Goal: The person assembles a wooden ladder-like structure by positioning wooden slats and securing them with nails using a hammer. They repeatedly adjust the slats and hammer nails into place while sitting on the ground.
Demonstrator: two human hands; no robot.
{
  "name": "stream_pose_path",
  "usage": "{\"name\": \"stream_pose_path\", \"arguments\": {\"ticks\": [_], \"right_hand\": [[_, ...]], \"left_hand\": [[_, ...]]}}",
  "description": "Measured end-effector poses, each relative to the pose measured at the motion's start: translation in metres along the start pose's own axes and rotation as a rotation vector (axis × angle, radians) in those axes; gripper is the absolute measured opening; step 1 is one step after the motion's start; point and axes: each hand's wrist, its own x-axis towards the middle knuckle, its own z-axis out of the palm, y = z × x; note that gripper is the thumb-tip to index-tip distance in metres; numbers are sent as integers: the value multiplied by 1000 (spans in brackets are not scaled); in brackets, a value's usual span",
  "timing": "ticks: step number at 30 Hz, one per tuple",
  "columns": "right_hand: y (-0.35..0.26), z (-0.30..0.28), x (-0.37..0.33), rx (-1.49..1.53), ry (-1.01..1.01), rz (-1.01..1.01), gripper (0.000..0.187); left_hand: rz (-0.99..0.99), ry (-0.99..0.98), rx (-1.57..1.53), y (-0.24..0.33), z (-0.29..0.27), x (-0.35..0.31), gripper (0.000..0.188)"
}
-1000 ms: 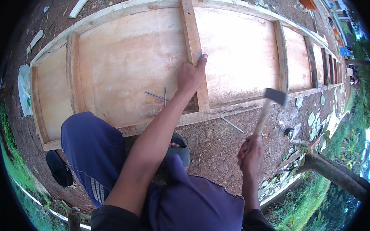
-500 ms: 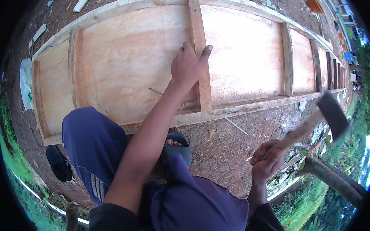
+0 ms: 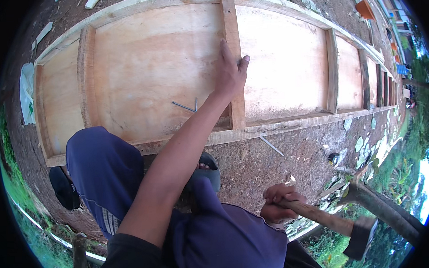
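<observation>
A long wooden frame backed with pale plywood lies across the ground before me. My left hand grips its middle crosspiece, thumb at the right edge and fingers along the left. Low on my right, my right hand is closed around the wooden handle of a hatchet. The dark hatchet head points away to the lower right, apart from the frame. Two long nails lie on the plywood left of the crosspiece, partly behind my forearm.
Another long nail or thin rod shows by the frame's near edge. My sandalled foot is close to that edge. Tree trunks stand at the right, and an orange pot sits beyond the frame. A black shoe is at the left.
The hatchet has swung down and my right hand has drawn lower and leftward with it. My left hand has shifted slightly right on the crosspiece, one finger now straighter. A second nail shows beside my forearm.
</observation>
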Motion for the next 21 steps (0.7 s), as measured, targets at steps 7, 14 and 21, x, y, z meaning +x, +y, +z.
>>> {"name": "stream_pose_path", "arguments": {"ticks": [7, 14, 21], "right_hand": [[55, -33, -50, -1019, -490, 640, 36], [-22, 62, 192, 226, -176, -112, 59], [60, 112, 280, -223, -322, -332, 54]], "left_hand": [[-78, -73, -120, 1, -3, -9, 80], [-160, -90, -212, 10, -10, -84, 75], [-171, -70, -177, 14, -7, -99, 86]]}}
